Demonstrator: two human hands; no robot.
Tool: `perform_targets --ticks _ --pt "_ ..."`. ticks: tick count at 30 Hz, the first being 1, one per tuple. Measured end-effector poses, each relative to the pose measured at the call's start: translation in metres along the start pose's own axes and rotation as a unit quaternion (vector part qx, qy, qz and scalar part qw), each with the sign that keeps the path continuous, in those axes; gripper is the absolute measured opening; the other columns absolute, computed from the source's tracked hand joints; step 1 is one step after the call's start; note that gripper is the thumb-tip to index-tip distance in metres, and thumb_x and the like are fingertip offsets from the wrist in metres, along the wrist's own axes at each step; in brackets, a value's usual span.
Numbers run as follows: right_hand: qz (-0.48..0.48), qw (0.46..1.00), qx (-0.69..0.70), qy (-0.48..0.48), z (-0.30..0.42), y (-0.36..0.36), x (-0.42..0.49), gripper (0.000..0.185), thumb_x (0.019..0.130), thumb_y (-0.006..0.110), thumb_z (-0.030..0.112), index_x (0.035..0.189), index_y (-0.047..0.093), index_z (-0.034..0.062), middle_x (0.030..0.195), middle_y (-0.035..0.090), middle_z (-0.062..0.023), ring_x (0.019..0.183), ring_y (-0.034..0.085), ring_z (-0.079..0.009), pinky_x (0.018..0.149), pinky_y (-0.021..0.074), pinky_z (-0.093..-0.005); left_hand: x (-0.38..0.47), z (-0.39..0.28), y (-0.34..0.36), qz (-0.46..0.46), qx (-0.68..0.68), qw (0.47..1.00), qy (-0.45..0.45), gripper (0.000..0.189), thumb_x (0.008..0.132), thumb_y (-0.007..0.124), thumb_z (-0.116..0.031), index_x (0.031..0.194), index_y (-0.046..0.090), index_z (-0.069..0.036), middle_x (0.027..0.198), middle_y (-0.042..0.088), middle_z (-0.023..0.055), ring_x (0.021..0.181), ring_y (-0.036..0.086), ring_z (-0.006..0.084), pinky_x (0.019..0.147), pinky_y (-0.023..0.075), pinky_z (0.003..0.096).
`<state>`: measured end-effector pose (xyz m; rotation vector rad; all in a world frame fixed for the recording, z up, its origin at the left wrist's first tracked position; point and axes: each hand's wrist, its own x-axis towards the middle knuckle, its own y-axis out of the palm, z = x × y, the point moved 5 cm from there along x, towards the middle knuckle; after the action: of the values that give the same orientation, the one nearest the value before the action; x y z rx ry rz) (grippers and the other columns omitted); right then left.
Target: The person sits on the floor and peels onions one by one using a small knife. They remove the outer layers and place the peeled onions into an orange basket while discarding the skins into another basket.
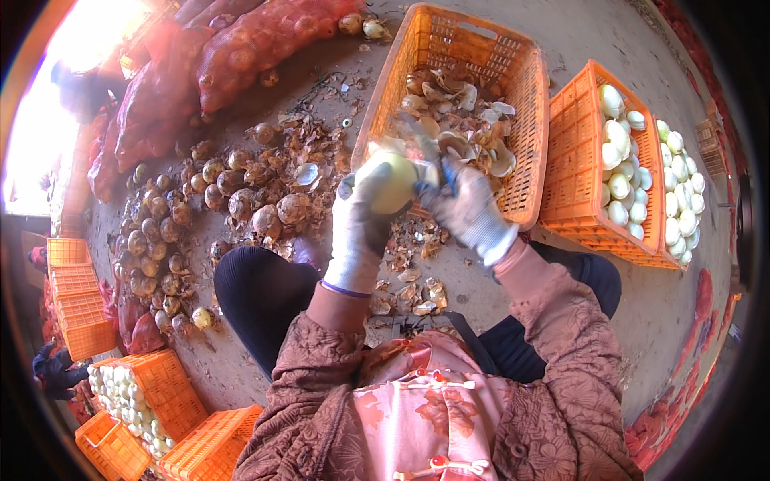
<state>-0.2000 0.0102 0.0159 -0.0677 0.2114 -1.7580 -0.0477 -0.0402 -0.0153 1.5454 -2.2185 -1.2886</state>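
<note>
A pale, largely peeled onion [390, 180] rests in the grip of my gloved left hand [364, 210]. My gloved right hand [466, 201] is closed around the handle of a knife [424, 139], whose blade is blurred beside the onion. Both hands are over the near left edge of an orange plastic crate [536, 153]. Inside that crate lie loose onion skins [469, 135]. On the ground left of my hands, brown unpeeled onions [264, 210] lie among dry skins.
An orange crate of peeled onions [615, 144] stands right, with another filled crate [683, 192] beyond. Red mesh sacks [258, 51] lie upper left. Orange crates [78, 294] are stacked left; more filled crates stand lower left. A person [57, 370] is at the far left.
</note>
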Motion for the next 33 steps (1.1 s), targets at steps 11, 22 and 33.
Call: perform_targets --ticks 11,22,33 --pt "0.036 0.993 0.111 0.031 0.027 -0.021 0.000 0.019 0.088 0.072 0.016 0.102 0.065 0.0041 0.088 0.066 -0.0007 0.067 0.056 -0.0066 0.058 0.0487 -0.0217 -0.003 0.008 0.005 0.106 -0.102 0.984 -0.104 0.058 0.088 0.069 -0.032 0.136 0.048 -0.005 0.132 0.056 0.0128 0.121 0.055 0.0291 0.103 0.0441 0.0497" --pt "-0.081 0.967 0.215 0.111 0.009 -0.056 -0.001 0.020 0.092 0.066 0.019 0.108 0.062 0.0078 0.089 0.066 -0.0019 0.061 0.056 -0.0091 0.050 0.0460 -0.0231 -0.005 0.001 0.019 0.169 0.047 0.984 -0.019 0.066 0.080 0.068 -0.022 0.140 0.045 -0.002 0.130 0.056 0.0127 0.122 0.054 0.0249 0.105 0.0435 0.0382" --pt "-0.192 0.980 -0.037 -0.025 0.039 -0.115 0.004 0.020 0.099 0.056 0.020 0.110 0.062 0.0036 0.094 0.071 -0.0077 0.083 0.069 -0.0146 0.056 0.0520 -0.0254 0.006 0.020 -0.002 0.075 0.054 0.996 0.013 0.069 0.082 0.070 -0.011 0.143 0.037 -0.005 0.128 0.055 0.0139 0.113 0.060 0.0269 0.094 0.0524 0.0398"
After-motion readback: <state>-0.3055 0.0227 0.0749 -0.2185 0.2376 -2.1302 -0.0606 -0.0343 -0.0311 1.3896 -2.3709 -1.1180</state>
